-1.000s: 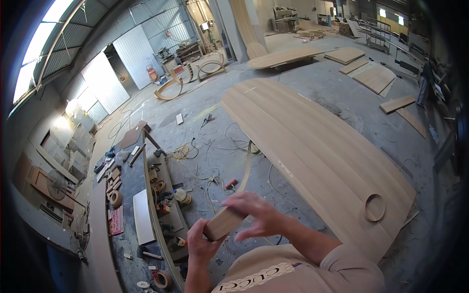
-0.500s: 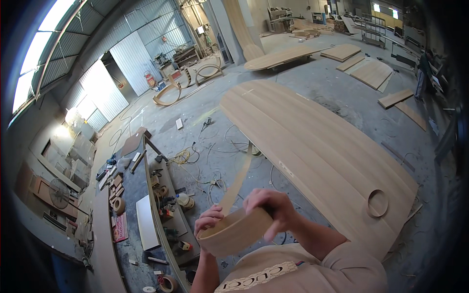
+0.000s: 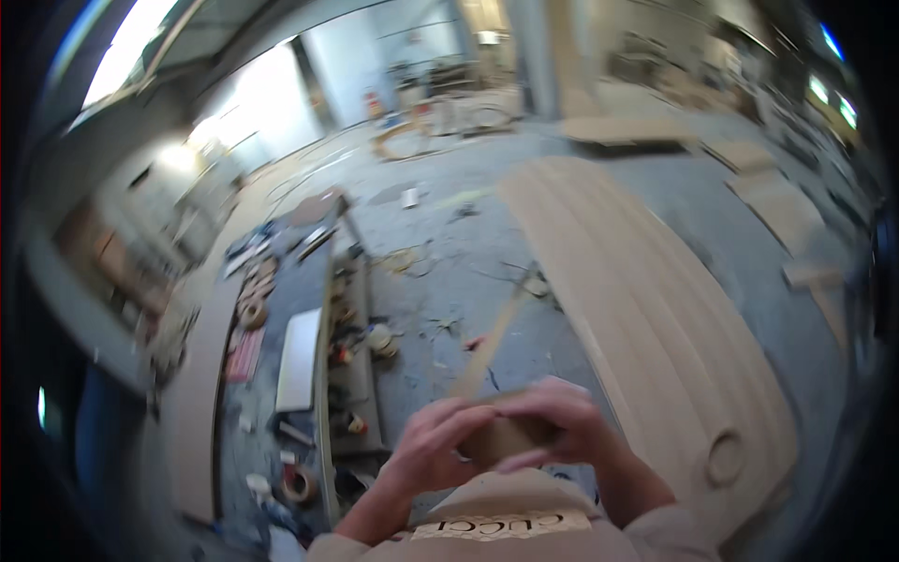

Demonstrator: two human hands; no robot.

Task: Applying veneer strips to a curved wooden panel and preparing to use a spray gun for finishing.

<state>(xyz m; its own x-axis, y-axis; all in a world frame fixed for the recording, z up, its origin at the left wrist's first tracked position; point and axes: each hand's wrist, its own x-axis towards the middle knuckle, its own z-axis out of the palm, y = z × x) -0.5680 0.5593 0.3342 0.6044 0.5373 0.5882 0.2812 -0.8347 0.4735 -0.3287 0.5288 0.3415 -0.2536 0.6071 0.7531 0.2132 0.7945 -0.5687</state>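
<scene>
Close in front of my chest I hold a roll of wood-grain edge banding. My left hand is closed round its left side, and my right hand grips the right side from above. Motion blurs the picture, and the fingers partly hide the roll. A loose strip of the banding runs from behind my left hand up toward the edge of a long rounded wooden panel. On that panel's near right end sits a thin wooden ring.
Left of me stands a workbench bearing a white board, tape rolls and tools, with shelves below. Cables lie on the floor. Farther back are another panel and curved wooden hoops.
My view has swung left, so the scene sits farther right. The roll has tilted and come lower and nearer my chest; both hands now cover more of it.
</scene>
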